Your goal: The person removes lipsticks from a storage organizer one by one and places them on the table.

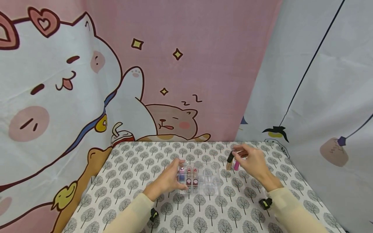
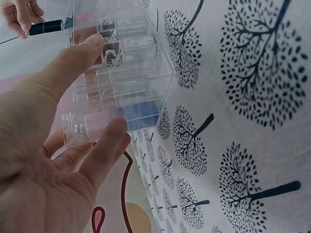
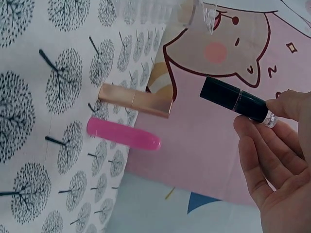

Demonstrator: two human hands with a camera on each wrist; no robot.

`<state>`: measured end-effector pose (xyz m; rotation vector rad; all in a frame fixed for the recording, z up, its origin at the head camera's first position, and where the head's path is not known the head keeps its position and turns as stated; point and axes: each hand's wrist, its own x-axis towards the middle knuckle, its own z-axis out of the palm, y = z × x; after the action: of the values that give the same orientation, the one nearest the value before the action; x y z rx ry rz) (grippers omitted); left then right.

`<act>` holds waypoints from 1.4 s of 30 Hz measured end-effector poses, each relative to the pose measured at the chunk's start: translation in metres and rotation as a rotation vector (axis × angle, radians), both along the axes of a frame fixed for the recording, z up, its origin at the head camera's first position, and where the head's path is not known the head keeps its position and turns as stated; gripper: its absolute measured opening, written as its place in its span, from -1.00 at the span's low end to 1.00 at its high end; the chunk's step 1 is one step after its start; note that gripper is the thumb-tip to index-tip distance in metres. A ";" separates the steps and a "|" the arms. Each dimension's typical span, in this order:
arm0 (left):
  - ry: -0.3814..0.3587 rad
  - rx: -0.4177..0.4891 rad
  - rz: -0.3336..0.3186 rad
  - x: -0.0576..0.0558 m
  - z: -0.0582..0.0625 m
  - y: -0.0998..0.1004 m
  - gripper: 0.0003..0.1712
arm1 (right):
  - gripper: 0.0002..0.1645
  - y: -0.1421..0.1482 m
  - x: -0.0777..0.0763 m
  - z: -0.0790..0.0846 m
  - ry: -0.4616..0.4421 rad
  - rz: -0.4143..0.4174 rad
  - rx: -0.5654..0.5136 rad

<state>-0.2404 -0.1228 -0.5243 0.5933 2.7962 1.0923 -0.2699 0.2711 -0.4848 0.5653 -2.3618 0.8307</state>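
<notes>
My left hand point(image 1: 170, 177) grips the left end of a clear plastic organizer point(image 1: 214, 189), thumb on the near side and fingers on the far side. Several lipsticks stand in its left compartments, among them a pink-and-blue tube point(image 2: 104, 121). My right hand point(image 3: 284, 150) pinches a black lipstick point(image 3: 233, 99) by its clear end, between thumb and fingers, above the table to the organizer's right. Below that hand stand a gold lipstick tube point(image 3: 135, 100) and a bright pink tube point(image 3: 124, 135), side by side and apart from the fingers.
A tablecloth point(image 1: 211, 212) with a tree print covers the table. Behind it hangs a pink cartoon curtain point(image 1: 218, 81), with a pale curtain point(image 1: 309, 106) on the right. The organizer's right compartments point(image 1: 208, 171) show no lipsticks.
</notes>
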 end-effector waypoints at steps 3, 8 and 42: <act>0.005 -0.005 0.000 0.000 0.000 0.000 0.38 | -0.75 0.005 -0.001 0.002 -0.001 -0.016 0.008; 0.014 -0.012 0.003 0.000 0.000 0.000 0.38 | -0.75 0.015 -0.003 0.001 0.010 -0.034 0.005; 0.016 -0.012 0.011 0.000 -0.001 0.000 0.38 | -0.70 0.067 -0.023 -0.037 -0.066 -0.173 0.049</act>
<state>-0.2401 -0.1229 -0.5248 0.5894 2.8210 1.0773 -0.2928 0.3382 -0.5215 0.3515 -2.4556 0.7254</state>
